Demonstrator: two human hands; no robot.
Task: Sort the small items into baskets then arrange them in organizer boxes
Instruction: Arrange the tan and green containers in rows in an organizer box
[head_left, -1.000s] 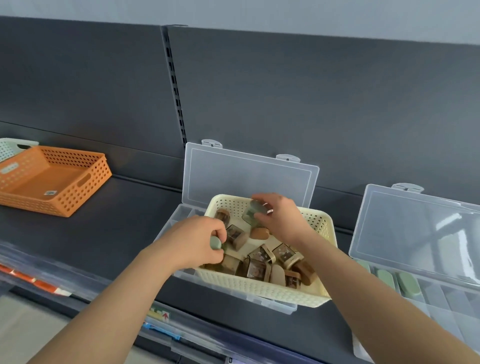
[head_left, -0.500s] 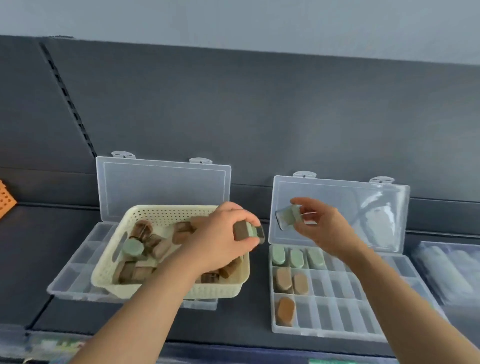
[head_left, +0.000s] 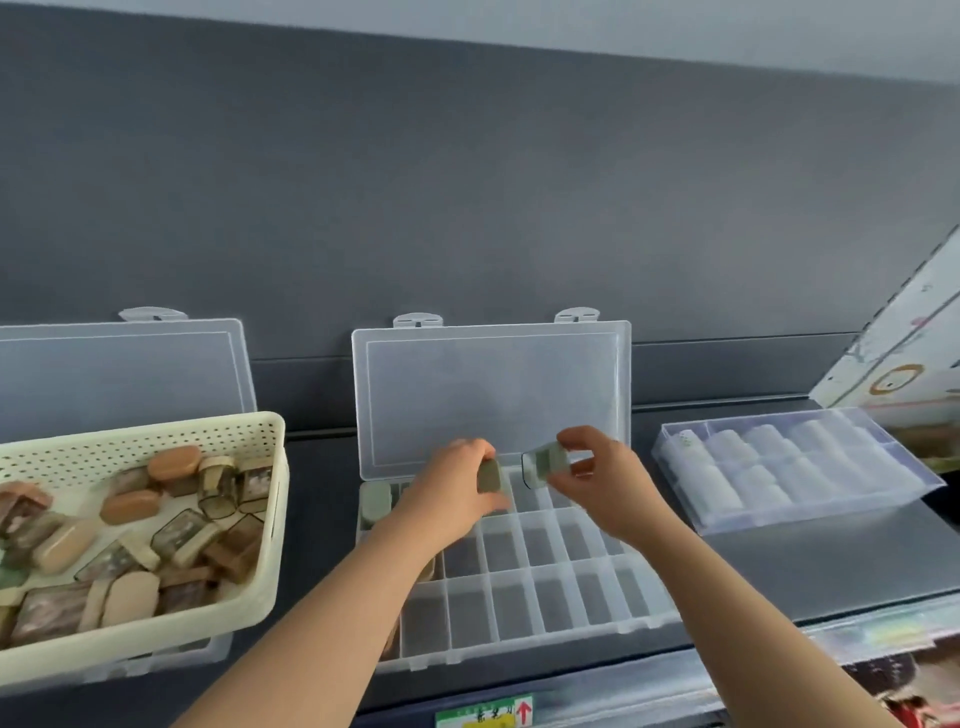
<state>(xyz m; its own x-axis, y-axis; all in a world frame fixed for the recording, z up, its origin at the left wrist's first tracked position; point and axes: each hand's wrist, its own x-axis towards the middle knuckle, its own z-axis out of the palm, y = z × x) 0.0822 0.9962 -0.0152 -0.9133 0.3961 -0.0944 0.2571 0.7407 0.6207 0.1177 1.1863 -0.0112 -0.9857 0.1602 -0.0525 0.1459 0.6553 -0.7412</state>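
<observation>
Two hands hover over the box (head_left: 546, 588)'s twelve o'clock row: left hand (head_left: 457, 501) pinches a green case (head_left: 489, 477), right hand (head_left: 605, 491) a second case (head_left: 543, 462). Most cells lie bare; the nine o'clock basket (head_left: 279, 519) holds plenty, so arranging seems barely begun.
</observation>
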